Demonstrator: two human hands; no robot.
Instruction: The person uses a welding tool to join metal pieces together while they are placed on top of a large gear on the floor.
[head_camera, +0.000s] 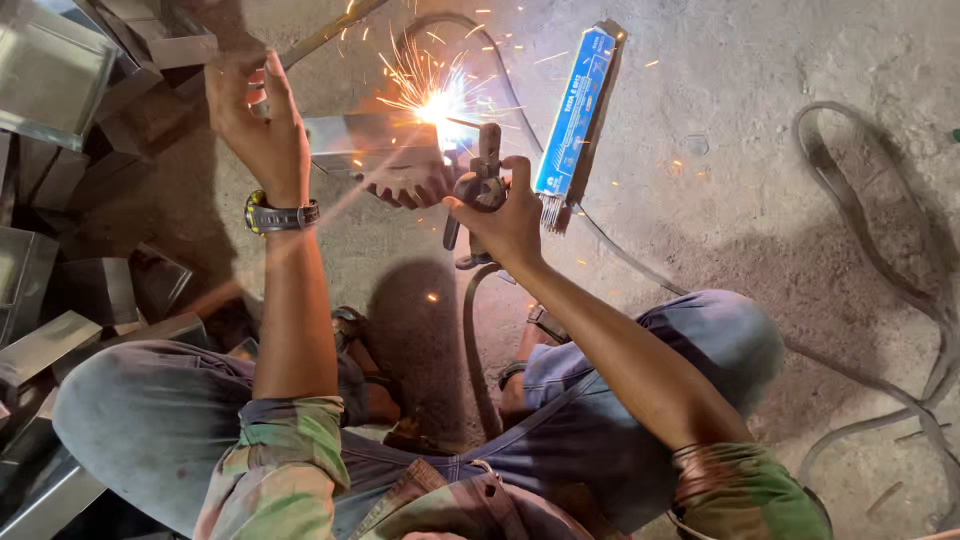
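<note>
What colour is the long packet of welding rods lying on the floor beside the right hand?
Bright blue, seen in the head view: the rod packet.

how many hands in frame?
2. Left hand raised at upper left, wristwatch on that wrist. Right hand at centre, gripping the electrode holder beside the sparks. No others visible.

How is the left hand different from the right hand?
The right hand grips a welding holder near the sparks; the left hand is raised further from them. The left wrist wears a watch; the right wrist is bare. Both hands are ungloved.
</note>
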